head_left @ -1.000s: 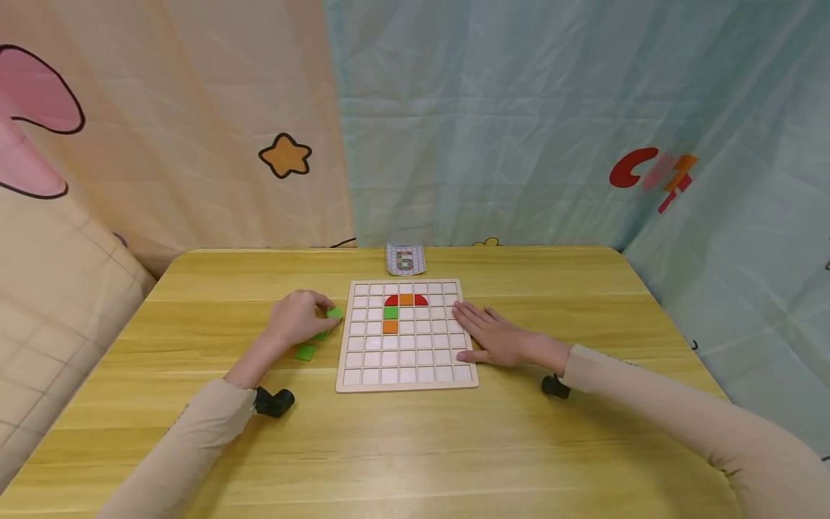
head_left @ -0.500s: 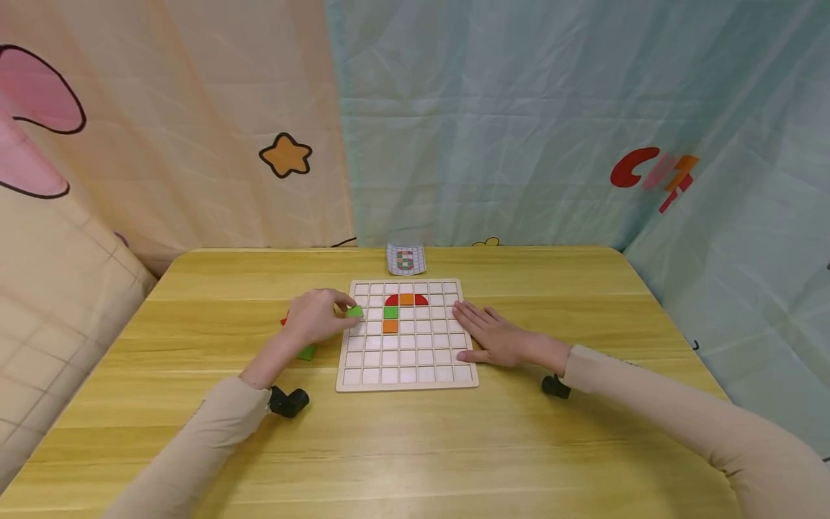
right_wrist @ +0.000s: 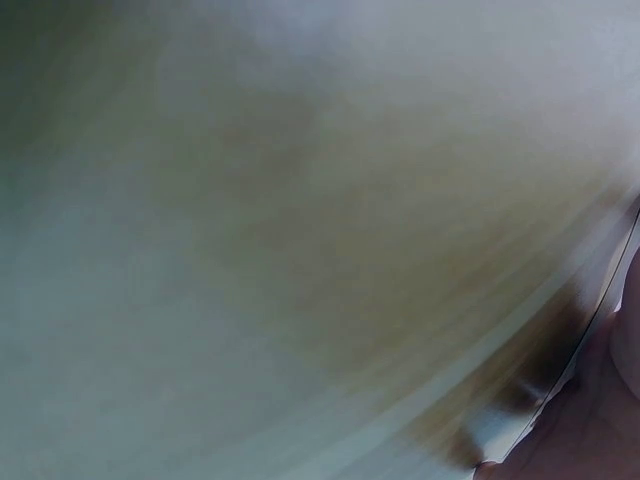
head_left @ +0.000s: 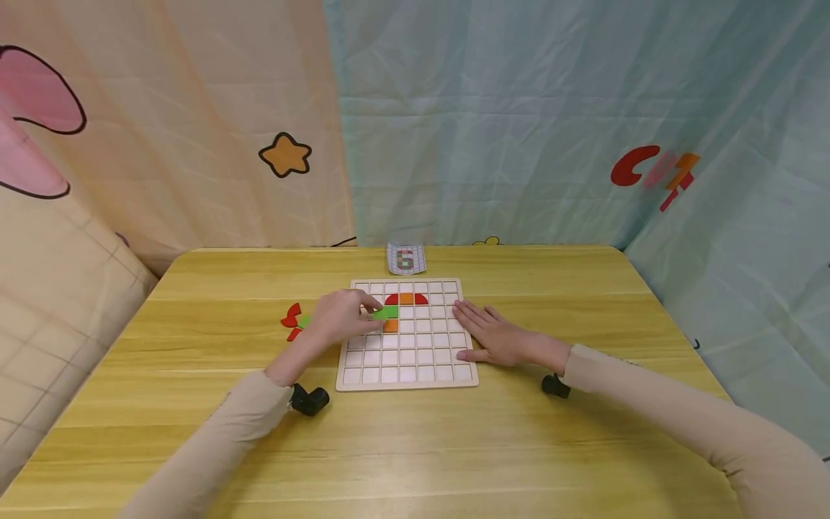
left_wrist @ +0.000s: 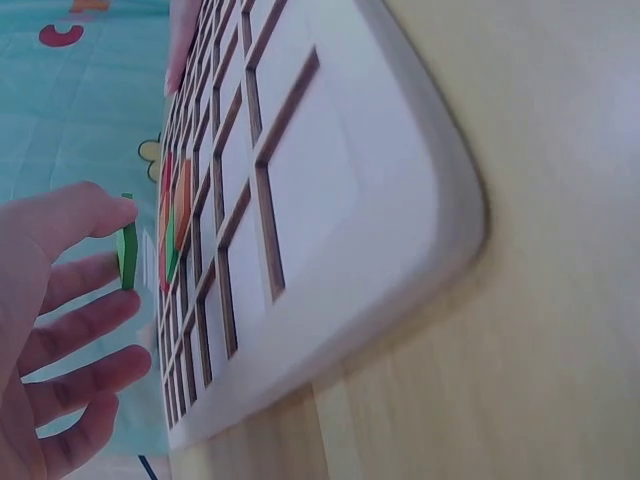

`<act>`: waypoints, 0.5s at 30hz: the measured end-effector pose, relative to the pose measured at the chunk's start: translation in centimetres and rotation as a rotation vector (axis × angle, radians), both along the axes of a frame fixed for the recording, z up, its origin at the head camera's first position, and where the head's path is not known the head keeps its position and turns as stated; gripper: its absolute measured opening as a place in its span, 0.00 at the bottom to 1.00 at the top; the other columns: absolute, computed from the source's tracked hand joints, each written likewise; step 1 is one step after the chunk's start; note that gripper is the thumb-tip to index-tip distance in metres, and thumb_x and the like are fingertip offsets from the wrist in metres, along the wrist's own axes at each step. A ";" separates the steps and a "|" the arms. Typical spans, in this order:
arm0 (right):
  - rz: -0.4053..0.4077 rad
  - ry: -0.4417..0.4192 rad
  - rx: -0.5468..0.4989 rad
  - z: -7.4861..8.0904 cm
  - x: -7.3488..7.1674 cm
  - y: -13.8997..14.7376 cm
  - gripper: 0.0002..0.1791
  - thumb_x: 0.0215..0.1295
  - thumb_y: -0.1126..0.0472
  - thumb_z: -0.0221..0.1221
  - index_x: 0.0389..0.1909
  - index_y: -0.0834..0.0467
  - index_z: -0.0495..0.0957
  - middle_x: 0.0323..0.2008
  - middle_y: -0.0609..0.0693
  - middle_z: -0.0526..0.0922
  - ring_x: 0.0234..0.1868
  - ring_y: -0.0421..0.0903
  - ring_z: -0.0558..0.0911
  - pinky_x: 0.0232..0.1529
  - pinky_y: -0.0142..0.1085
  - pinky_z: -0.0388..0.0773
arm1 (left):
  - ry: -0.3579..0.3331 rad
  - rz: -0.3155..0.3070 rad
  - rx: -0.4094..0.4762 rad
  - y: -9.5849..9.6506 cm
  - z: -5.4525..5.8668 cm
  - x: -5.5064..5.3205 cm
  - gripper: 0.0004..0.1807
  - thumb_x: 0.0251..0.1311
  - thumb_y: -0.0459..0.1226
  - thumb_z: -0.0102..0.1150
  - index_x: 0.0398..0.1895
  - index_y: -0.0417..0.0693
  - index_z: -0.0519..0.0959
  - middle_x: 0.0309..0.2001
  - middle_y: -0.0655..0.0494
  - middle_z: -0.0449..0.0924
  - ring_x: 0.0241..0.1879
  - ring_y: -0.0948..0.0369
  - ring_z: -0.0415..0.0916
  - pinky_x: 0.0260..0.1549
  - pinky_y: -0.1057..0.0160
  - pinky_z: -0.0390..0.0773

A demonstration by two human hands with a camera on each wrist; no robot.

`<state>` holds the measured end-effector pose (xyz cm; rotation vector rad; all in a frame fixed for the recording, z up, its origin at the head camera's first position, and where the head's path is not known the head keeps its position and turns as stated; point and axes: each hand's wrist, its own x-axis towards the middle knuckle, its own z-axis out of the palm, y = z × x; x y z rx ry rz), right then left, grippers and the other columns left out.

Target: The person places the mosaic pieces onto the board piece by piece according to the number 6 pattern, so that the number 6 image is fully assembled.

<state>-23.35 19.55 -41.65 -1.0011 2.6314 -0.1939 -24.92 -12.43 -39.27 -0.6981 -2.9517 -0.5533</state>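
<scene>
My left hand (head_left: 341,316) pinches a green tile (left_wrist: 127,255) between thumb and fingers, above the left part of the white grid board (head_left: 407,376). In the head view the held tile overlaps the cell beside a laid green tile (head_left: 392,311). Below that one lies an orange tile (head_left: 390,326); the row above holds two red curved tiles (head_left: 421,298) with an orange tile (head_left: 406,298) between them. My right hand (head_left: 496,335) rests flat, fingers spread, on the board's right edge. The right wrist view is mostly blurred, with part of a hand at its lower right.
Several red pieces (head_left: 293,315) and a partly hidden green tile (head_left: 303,322) lie on the wooden table (head_left: 415,447) left of the board. A small printed card (head_left: 405,259) showing a coloured grid pattern sits behind the board. Curtains hang beyond the table's far edge.
My left hand has carried the green tile rightward from the table left of the board to over the board, uncovering the red pieces behind it. The right hand has stayed in place.
</scene>
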 end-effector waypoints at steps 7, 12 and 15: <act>0.003 0.000 0.009 0.1 0.0 0.0 0.49 0.69 0.34 0.43 0.76 0.60 0.34 0.77 0.56 0.33 0.78 0.53 0.36 0.73 0.56 0.40 | 0.042 -0.070 -0.014 1.3 -0.2 -0.1 0.17 0.50 0.50 0.70 0.40 0.53 0.88 0.40 0.58 0.86 0.38 0.60 0.81 0.25 0.67 0.72; 0.002 0.002 0.015 0.0 0.0 0.0 0.49 0.69 0.33 0.42 0.76 0.59 0.33 0.77 0.55 0.32 0.78 0.53 0.35 0.74 0.56 0.40 | 0.029 -0.104 -0.004 2.0 -0.4 -0.2 0.17 0.50 0.51 0.70 0.41 0.54 0.88 0.40 0.58 0.86 0.35 0.63 0.78 0.25 0.69 0.70; -0.002 0.001 0.012 0.0 -0.1 0.0 0.49 0.69 0.33 0.42 0.76 0.59 0.33 0.77 0.55 0.32 0.78 0.53 0.35 0.74 0.55 0.40 | 0.026 -0.105 0.001 2.5 -0.6 -0.2 0.17 0.50 0.51 0.70 0.40 0.54 0.88 0.41 0.59 0.87 0.37 0.62 0.78 0.25 0.69 0.70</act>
